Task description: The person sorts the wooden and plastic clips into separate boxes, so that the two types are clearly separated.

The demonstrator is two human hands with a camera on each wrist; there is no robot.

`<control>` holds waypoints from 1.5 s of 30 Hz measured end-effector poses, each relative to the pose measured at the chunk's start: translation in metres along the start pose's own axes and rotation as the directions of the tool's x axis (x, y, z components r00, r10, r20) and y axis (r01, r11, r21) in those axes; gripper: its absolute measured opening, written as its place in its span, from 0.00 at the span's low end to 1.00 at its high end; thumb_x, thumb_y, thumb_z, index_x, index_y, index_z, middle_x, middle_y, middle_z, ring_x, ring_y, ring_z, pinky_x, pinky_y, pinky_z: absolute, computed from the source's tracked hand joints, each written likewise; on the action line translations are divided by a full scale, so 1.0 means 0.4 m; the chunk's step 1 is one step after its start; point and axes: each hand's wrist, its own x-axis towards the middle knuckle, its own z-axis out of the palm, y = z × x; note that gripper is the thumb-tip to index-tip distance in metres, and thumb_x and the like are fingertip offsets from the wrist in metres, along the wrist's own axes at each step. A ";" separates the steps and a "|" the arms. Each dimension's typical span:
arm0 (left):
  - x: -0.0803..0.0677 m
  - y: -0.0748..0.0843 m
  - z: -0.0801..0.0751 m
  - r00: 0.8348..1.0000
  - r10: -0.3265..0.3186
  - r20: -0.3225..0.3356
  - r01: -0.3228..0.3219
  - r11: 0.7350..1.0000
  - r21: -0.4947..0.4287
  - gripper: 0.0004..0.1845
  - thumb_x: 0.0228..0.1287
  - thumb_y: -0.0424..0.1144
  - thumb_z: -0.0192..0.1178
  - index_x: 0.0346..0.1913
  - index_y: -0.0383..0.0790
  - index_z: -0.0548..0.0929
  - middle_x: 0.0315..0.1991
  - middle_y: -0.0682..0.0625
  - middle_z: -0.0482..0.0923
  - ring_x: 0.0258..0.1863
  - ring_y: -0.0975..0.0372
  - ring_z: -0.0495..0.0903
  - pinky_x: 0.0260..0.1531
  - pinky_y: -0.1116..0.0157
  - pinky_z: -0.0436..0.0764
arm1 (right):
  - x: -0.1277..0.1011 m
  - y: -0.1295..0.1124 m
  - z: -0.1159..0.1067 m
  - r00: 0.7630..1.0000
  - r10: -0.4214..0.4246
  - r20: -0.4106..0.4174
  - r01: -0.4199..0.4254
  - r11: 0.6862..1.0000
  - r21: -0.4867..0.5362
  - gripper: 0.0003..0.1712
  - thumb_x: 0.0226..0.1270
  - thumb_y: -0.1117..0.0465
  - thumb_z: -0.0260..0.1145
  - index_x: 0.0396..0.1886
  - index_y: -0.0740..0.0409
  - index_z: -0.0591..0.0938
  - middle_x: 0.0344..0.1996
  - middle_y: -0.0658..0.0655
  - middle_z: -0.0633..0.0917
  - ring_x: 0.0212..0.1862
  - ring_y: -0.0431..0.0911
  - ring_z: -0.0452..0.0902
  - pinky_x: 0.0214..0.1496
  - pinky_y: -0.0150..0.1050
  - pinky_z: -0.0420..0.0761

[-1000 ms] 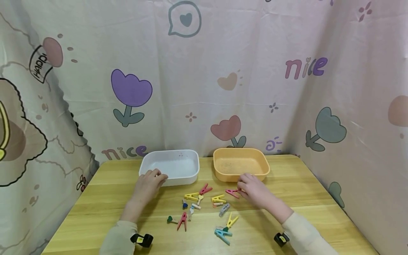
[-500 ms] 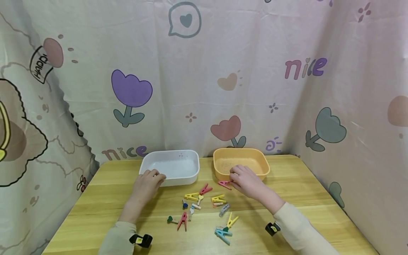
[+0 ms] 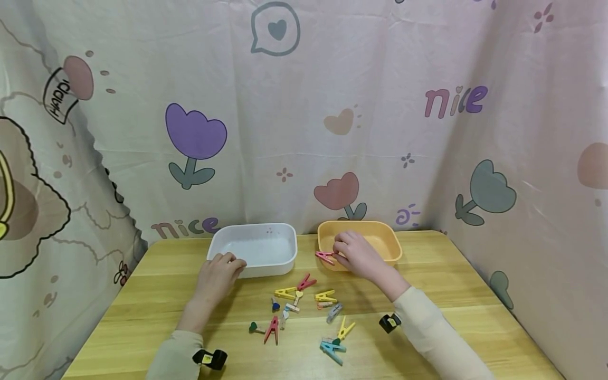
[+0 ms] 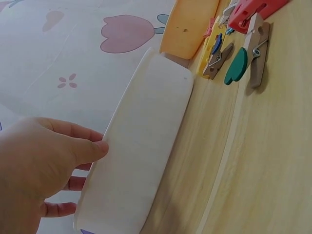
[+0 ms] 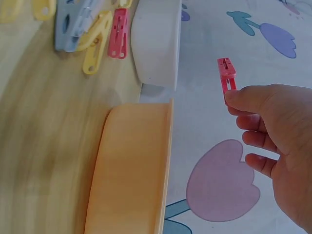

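My right hand [image 3: 358, 256] pinches a pink plastic clothespin [image 3: 324, 257] between thumb and fingers, overlapping the front of the orange tub [image 5: 129, 165] in the head view. The right wrist view shows the same clothespin [image 5: 225, 70] pointing away from the fingertips, higher than the tub's rim. At the left, my left hand [image 3: 218, 274] holds the near rim of the white tub [image 3: 271, 269]. In the left wrist view its thumb lies on the outer side of the white tub [image 4: 141, 131], with the other fingers over the rim.
Several plastic clothespins lie in front of the tubs, among them a red one [image 3: 272, 330], a yellow one [image 3: 325, 296] and a blue one [image 3: 331, 350]. Small wooden pegs, one with a green heart [image 4: 237, 66], lie among them. A printed curtain [image 3: 285, 132] hangs behind the table.
My right hand has carried the pink clothespin up and to the left, from the tabletop in front of the orange tub to its front rim. The left hand stays at the white tub.
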 end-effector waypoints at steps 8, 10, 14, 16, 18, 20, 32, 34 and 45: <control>-0.002 0.000 -0.001 1.000 -0.020 0.013 0.020 1.000 -0.005 0.04 0.59 0.39 0.68 0.37 0.51 0.87 0.33 0.51 0.81 0.35 0.53 0.78 0.31 0.53 0.76 | 0.040 0.008 0.021 1.000 -0.006 -0.020 0.006 1.000 0.022 0.05 0.59 0.61 0.72 0.29 0.52 0.83 0.34 0.51 0.78 0.39 0.46 0.72 0.42 0.42 0.75; -0.003 0.000 -0.001 1.000 -0.022 0.014 0.022 1.000 -0.004 0.04 0.59 0.39 0.68 0.37 0.51 0.87 0.33 0.51 0.81 0.35 0.53 0.78 0.31 0.53 0.76 | 0.049 0.011 0.029 0.999 -0.016 -0.032 0.017 1.000 0.022 0.05 0.58 0.61 0.73 0.29 0.52 0.83 0.33 0.51 0.78 0.39 0.47 0.72 0.42 0.42 0.74; -0.006 0.000 -0.002 1.000 -0.030 0.006 0.030 0.999 -0.015 0.04 0.59 0.38 0.68 0.37 0.51 0.87 0.33 0.52 0.81 0.34 0.54 0.78 0.30 0.54 0.76 | 0.066 0.013 0.045 0.999 -0.015 -0.035 0.015 1.000 0.022 0.06 0.58 0.61 0.73 0.28 0.52 0.82 0.33 0.51 0.78 0.39 0.47 0.73 0.44 0.42 0.75; -0.008 -0.001 -0.001 0.999 -0.032 -0.005 0.032 0.999 -0.022 0.04 0.59 0.38 0.68 0.37 0.51 0.87 0.32 0.52 0.80 0.34 0.54 0.78 0.30 0.54 0.75 | 0.075 0.012 0.051 1.000 -0.005 -0.029 0.006 1.000 0.023 0.06 0.59 0.61 0.73 0.28 0.52 0.82 0.34 0.51 0.79 0.40 0.48 0.74 0.45 0.42 0.75; -0.009 -0.003 0.001 0.999 -0.033 -0.015 0.032 0.999 -0.027 0.04 0.59 0.39 0.68 0.36 0.51 0.86 0.32 0.52 0.80 0.34 0.55 0.78 0.30 0.54 0.75 | 0.085 0.012 0.057 1.000 -0.003 -0.029 0.003 1.000 0.024 0.06 0.60 0.60 0.72 0.28 0.52 0.82 0.34 0.52 0.79 0.40 0.48 0.74 0.45 0.42 0.75; -0.010 -0.005 0.003 0.999 -0.028 -0.024 0.028 0.999 -0.027 0.04 0.59 0.39 0.68 0.36 0.52 0.86 0.32 0.52 0.80 0.33 0.55 0.78 0.30 0.54 0.75 | 0.093 0.012 0.063 0.999 -0.005 -0.035 0.006 1.000 0.025 0.06 0.60 0.60 0.72 0.28 0.52 0.82 0.35 0.52 0.80 0.41 0.48 0.74 0.45 0.43 0.75; -0.008 0.001 -0.004 0.999 0.000 -0.035 0.000 1.000 0.003 0.06 0.57 0.38 0.69 0.36 0.52 0.86 0.32 0.52 0.80 0.33 0.55 0.78 0.30 0.54 0.75 | 0.147 0.001 0.095 0.999 0.035 -0.006 -0.035 0.999 0.036 0.05 0.60 0.60 0.71 0.29 0.53 0.83 0.33 0.51 0.77 0.39 0.47 0.73 0.43 0.42 0.74; -0.007 0.003 -0.004 0.999 -0.002 -0.032 0.002 1.000 0.005 0.05 0.57 0.38 0.69 0.36 0.52 0.86 0.32 0.52 0.80 0.33 0.55 0.78 0.30 0.54 0.75 | 0.157 -0.001 0.101 0.999 0.049 0.004 -0.049 0.998 0.042 0.04 0.60 0.60 0.72 0.29 0.53 0.83 0.33 0.52 0.78 0.39 0.47 0.72 0.43 0.42 0.74; -0.005 0.005 -0.002 1.000 -0.017 -0.009 0.017 1.000 0.001 0.05 0.59 0.39 0.68 0.38 0.52 0.86 0.34 0.52 0.80 0.35 0.54 0.78 0.31 0.54 0.75 | 0.217 -0.017 0.139 0.994 0.078 0.077 -0.083 0.994 0.068 0.04 0.62 0.59 0.70 0.31 0.54 0.84 0.32 0.52 0.78 0.38 0.47 0.72 0.42 0.41 0.73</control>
